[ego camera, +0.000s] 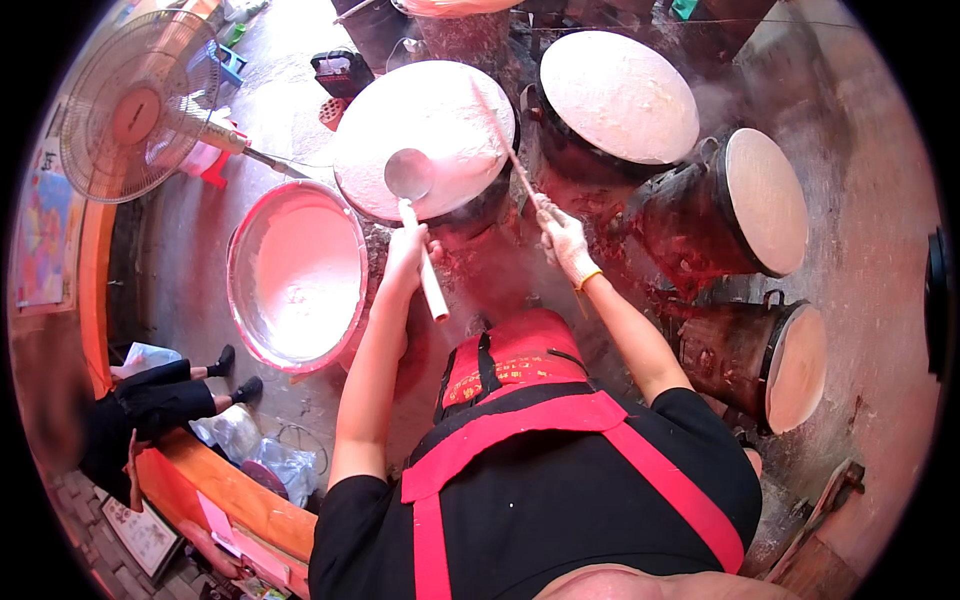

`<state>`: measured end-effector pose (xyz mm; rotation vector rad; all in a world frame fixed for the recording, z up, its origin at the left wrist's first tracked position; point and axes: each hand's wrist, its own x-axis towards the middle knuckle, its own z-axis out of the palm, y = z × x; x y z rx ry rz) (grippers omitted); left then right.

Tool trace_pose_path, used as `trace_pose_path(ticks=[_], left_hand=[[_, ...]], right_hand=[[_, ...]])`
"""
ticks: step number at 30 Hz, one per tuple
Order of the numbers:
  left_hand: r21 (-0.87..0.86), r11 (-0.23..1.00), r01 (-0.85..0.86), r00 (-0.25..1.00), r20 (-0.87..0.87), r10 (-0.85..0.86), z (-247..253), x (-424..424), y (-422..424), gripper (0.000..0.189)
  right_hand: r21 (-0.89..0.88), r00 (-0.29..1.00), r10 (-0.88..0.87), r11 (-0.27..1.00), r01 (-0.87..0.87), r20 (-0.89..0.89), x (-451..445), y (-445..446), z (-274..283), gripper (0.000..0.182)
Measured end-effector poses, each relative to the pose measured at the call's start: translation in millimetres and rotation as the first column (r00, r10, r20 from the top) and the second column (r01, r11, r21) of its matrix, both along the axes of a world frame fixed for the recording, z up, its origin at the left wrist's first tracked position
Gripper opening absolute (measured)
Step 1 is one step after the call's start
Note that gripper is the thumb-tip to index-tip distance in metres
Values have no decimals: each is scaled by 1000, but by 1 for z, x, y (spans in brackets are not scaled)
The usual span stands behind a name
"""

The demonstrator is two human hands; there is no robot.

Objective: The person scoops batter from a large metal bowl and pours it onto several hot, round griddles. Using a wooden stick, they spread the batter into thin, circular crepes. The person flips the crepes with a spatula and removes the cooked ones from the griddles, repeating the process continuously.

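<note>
A large round griddle coated with white batter (442, 105) lies straight ahead of me. My left hand (411, 251) grips the pale tubular handle of a ladle (409, 174), whose round bowl rests on or just above the batter at the near left. My right hand (562, 236), in a whitish glove with a yellow band at the wrist, holds a long thin stick (517, 166). The stick's far end reaches over the griddle's right side and is blurred. Left of the griddle stands a wide basin of white batter (309, 277).
More round griddles on drum stoves curve rightward: a white-coated one (619, 97), a beige one (769, 202) and a browner one (796, 367). A standing fan (139, 112) is at upper left. A seated person (157, 405) is at lower left near plastic bags (281, 465). Steam drifts about.
</note>
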<state>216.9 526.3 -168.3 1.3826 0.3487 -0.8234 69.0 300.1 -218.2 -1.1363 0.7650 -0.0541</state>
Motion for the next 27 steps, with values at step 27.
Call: trace_pose_path(ticks=[27], left_hand=[[-62,709,702,682,-229,-695,148,-95,-12,13]], right_hand=[[-860,855,-509,475,187,-96,-243,52,46,51]])
